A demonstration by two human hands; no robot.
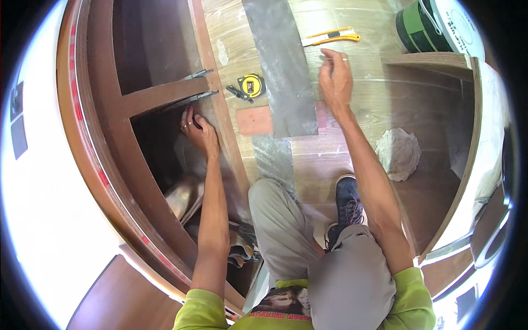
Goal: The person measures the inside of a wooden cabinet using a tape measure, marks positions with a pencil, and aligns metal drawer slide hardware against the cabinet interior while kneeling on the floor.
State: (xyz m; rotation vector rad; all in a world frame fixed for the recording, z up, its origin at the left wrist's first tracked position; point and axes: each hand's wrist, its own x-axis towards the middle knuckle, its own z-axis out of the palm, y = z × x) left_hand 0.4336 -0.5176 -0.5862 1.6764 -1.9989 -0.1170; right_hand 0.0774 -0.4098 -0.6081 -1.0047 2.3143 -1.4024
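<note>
My left hand [198, 132] is inside the dark opening of a brown wooden cabinet frame [159, 97], just below a metal drawer slide [192, 100]. Its fingers are bent, with a gap between thumb and fingers, and I see nothing held there. Over the wood-look floor my right hand [336, 82] reaches forward, fingers loosely bent and apart, holding nothing. A yellow utility knife [333, 37] lies just beyond its fingertips, not touched. Between my hands rest a yellow and black tape measure [252, 86] and a long dark grey strip [283, 71] over a reddish flat piece [254, 120].
A dark green and white bucket [421, 27] stands at the far right. Beside my right forearm a whitish round lump [398, 154] sits near an open wooden cabinet box [474, 121]. My shoe [348, 201] and bent knees take up the near middle. Metallic items [184, 198] lie inside the left cabinet.
</note>
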